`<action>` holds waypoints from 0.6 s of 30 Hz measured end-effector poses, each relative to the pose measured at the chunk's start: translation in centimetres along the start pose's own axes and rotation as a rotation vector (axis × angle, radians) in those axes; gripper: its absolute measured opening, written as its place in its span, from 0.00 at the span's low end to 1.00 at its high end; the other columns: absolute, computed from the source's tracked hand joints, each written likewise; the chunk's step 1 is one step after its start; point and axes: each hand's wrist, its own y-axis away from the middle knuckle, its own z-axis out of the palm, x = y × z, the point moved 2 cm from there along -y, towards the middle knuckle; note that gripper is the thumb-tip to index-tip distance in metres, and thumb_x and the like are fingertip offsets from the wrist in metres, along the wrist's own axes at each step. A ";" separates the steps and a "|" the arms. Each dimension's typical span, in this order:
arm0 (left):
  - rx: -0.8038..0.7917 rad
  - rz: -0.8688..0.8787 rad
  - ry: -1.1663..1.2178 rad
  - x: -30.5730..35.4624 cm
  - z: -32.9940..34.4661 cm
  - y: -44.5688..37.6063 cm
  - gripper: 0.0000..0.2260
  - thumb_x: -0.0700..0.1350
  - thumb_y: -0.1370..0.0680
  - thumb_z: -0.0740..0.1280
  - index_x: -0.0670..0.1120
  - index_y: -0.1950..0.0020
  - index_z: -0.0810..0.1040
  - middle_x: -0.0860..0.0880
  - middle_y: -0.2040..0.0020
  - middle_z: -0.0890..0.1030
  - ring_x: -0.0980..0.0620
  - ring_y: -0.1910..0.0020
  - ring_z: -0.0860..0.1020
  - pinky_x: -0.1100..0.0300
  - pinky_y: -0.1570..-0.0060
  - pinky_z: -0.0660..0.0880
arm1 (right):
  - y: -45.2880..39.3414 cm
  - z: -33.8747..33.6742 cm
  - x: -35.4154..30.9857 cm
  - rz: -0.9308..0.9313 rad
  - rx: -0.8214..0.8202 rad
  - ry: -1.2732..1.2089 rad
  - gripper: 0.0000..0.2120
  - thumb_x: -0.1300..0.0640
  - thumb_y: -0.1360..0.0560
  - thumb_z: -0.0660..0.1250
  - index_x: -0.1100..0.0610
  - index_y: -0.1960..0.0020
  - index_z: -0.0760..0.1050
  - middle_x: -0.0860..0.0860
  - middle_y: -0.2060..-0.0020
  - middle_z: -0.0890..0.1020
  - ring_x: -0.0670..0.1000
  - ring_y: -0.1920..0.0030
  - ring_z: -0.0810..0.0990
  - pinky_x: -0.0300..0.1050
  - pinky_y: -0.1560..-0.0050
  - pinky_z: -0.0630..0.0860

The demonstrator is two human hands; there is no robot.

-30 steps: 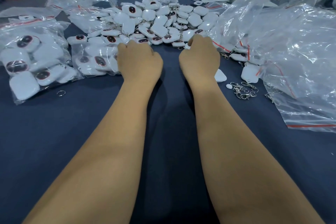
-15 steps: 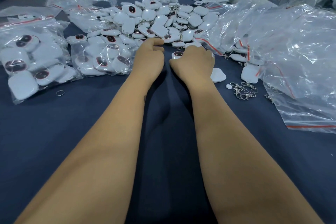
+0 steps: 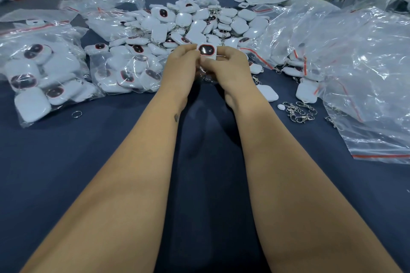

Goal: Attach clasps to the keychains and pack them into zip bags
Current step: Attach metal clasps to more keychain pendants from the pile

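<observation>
1. Your left hand [image 3: 183,62] and right hand [image 3: 230,66] meet just above the bench [image 3: 111,150], in front of the big heap of keychains [image 3: 190,22].
2. Between them you hold one white keychain [image 3: 207,51], its dark, red-rimmed face turned up toward you.
3. The fingers of your left hand curl in and pinch the keychain's left edge; the fingers of your right hand curl round its right and lower edge. Both hands grip it.
4. Something metallic hangs below the hands, but it is too hidden to tell what it is.
5. The heap lies just behind your hands, white pieces piled loosely, some face up, some face down.
6. To your left lie two filled zip bags: one [image 3: 40,80] near the bench's left edge, a second [image 3: 126,73] just beside your left wrist.
7. To your right, a pile of clear zip bags [image 3: 366,73] with red seal strips covers much of the bench.
8. A small bunch of metal clasps [image 3: 299,113] lies on the bench near your right forearm, just beside that pile.
9. One loose keychain [image 3: 267,93] lies face down close to your right wrist, and another [image 3: 307,93] rests against the edge of the bag pile.
10. A single metal ring [image 3: 77,114] lies alone on the bench, below the far-left bag.
</observation>
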 end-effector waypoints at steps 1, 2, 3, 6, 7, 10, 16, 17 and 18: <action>-0.011 0.009 0.022 0.1 0.0 0.1 0.09 0.36 0.23 0.62 0.47 0.48 0.79 0.47 0.57 0.83 0.51 0.61 0.80 0.58 0.57 0.80 | 0.1 0.0 -0.1 0.003 -0.027 -0.026 0.12 0.70 0.26 0.68 0.68 0.42 0.77 0.59 0.58 0.84 0.51 0.63 0.83 0.40 0.65 0.78; -0.016 0.016 0.046 0.3 -0.1 0.2 0.09 0.35 0.22 0.62 0.46 0.49 0.79 0.46 0.59 0.82 0.51 0.63 0.79 0.59 0.60 0.79 | 0.2 0.1 -0.2 0.000 -0.050 -0.031 0.12 0.70 0.25 0.67 0.67 0.42 0.78 0.56 0.61 0.83 0.47 0.67 0.81 0.36 0.68 0.75; -0.013 0.019 0.077 0.4 -0.1 0.3 0.10 0.34 0.22 0.61 0.45 0.50 0.79 0.46 0.59 0.82 0.51 0.64 0.79 0.60 0.62 0.78 | 0.2 0.2 -0.3 -0.008 -0.070 -0.019 0.11 0.71 0.25 0.67 0.66 0.44 0.78 0.54 0.64 0.83 0.45 0.69 0.80 0.34 0.70 0.74; -0.010 0.003 0.190 0.6 0.2 0.5 0.11 0.32 0.22 0.59 0.42 0.47 0.78 0.45 0.61 0.81 0.52 0.67 0.78 0.62 0.67 0.76 | 0.2 0.4 -0.4 -0.024 -0.104 -0.006 0.11 0.71 0.26 0.66 0.60 0.47 0.78 0.53 0.64 0.82 0.45 0.68 0.80 0.35 0.69 0.75; -0.019 -0.015 0.219 0.6 0.5 0.6 0.12 0.31 0.22 0.58 0.41 0.44 0.78 0.44 0.60 0.81 0.51 0.67 0.78 0.63 0.69 0.75 | 0.2 0.4 -0.4 -0.026 -0.106 -0.008 0.11 0.72 0.26 0.66 0.59 0.49 0.78 0.54 0.64 0.83 0.46 0.67 0.80 0.36 0.67 0.76; -0.027 -0.062 0.219 0.4 1.0 0.8 0.16 0.32 0.21 0.57 0.45 0.37 0.74 0.44 0.52 0.80 0.52 0.62 0.78 0.63 0.68 0.75 | 0.2 0.5 -0.2 -0.043 -0.109 0.021 0.12 0.72 0.27 0.67 0.55 0.55 0.78 0.55 0.63 0.83 0.49 0.63 0.80 0.37 0.64 0.77; -0.089 -0.097 0.255 0.5 0.7 0.9 0.17 0.31 0.20 0.53 0.46 0.42 0.75 0.46 0.56 0.80 0.55 0.68 0.79 0.65 0.69 0.75 | 0.0 0.4 0.0 -0.064 -0.118 0.059 0.14 0.73 0.28 0.66 0.53 0.58 0.78 0.50 0.67 0.83 0.46 0.66 0.80 0.35 0.65 0.76; -0.098 -0.101 0.275 0.5 0.7 0.9 0.17 0.30 0.21 0.52 0.46 0.44 0.75 0.45 0.57 0.80 0.56 0.69 0.80 0.65 0.69 0.75 | 0.0 0.4 0.0 -0.064 -0.119 0.058 0.14 0.73 0.28 0.66 0.53 0.58 0.78 0.50 0.67 0.83 0.45 0.66 0.80 0.34 0.65 0.76; -0.105 -0.104 0.294 0.5 0.7 0.9 0.16 0.30 0.21 0.52 0.46 0.45 0.75 0.45 0.58 0.80 0.56 0.70 0.80 0.65 0.69 0.76 | 0.0 0.4 0.0 -0.065 -0.121 0.057 0.15 0.73 0.28 0.66 0.53 0.58 0.78 0.50 0.67 0.83 0.45 0.66 0.80 0.34 0.65 0.76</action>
